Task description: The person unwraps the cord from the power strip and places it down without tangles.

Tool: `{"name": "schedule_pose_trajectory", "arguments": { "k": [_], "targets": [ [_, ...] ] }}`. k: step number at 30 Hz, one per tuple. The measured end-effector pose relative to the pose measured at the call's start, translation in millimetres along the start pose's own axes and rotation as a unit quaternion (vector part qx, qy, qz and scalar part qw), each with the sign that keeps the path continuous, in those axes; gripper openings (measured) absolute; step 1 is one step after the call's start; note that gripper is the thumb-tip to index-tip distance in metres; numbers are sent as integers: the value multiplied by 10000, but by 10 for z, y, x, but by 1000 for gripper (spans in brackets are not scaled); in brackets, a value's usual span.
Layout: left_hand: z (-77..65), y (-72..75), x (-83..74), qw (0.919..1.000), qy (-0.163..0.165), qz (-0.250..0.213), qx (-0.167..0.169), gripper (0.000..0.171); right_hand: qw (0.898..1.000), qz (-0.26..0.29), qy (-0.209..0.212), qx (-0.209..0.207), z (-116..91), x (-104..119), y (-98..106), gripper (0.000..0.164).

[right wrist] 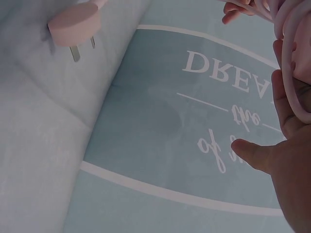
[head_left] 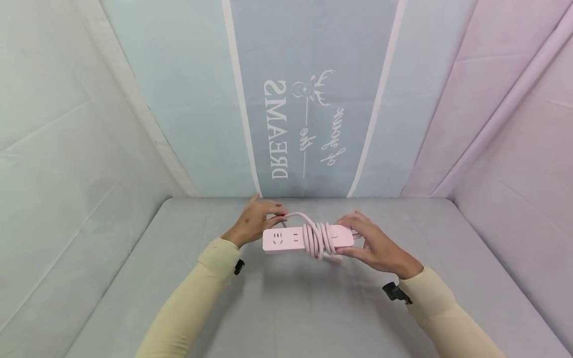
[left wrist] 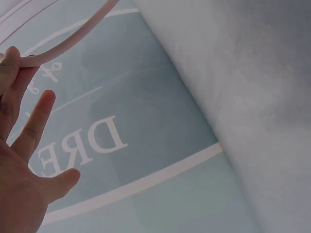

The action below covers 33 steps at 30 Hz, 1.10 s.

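Note:
A pink power strip [head_left: 284, 239] with sockets on its face is held above the grey surface. Several turns of its pink cord [head_left: 319, 239] are wound round the middle. My right hand [head_left: 373, 246] grips the strip's right end, thumb and fingers on opposite edges. With thumb and fingertip, my left hand [head_left: 259, 219] pinches a loose length of cord beyond the strip's left part; its other fingers are spread. In the left wrist view that cord [left wrist: 73, 41] arcs up from the pinch. The plug [right wrist: 75, 24], its metal prongs showing, hangs below the strip.
A grey padded surface [head_left: 277, 318] lies under both hands. Behind it rises a blue fabric wall [head_left: 313, 44] with white lettering. Pale fabric walls stand at the left [head_left: 67, 149] and right [head_left: 515, 164].

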<state>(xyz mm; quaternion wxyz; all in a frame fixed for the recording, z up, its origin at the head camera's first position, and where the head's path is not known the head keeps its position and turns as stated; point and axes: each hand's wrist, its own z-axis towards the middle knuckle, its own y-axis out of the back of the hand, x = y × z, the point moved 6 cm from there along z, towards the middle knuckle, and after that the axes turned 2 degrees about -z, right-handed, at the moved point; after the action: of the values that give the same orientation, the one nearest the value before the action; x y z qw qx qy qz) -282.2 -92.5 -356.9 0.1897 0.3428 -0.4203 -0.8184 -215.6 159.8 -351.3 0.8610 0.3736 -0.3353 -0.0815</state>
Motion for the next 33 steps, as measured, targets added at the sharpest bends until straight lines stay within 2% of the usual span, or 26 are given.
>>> {"name": "schedule_pose_trajectory", "arguments": {
  "k": [7, 12, 33],
  "targets": [
    [-50, 61, -54, 9982, -360, 402, -270, 15, 9998, -160, -48, 54, -37, -24, -20, 52],
    [-102, 89, -76, 9965, -473, 572, -381, 14, 9997, -207, -99, 92, -69, -43, -35, 51],
    [-302, 134, -164, 9914, -781, 540, -904, 14, 9996, -139, -229, 98, -197, -106, -103, 49]
  ]
}}
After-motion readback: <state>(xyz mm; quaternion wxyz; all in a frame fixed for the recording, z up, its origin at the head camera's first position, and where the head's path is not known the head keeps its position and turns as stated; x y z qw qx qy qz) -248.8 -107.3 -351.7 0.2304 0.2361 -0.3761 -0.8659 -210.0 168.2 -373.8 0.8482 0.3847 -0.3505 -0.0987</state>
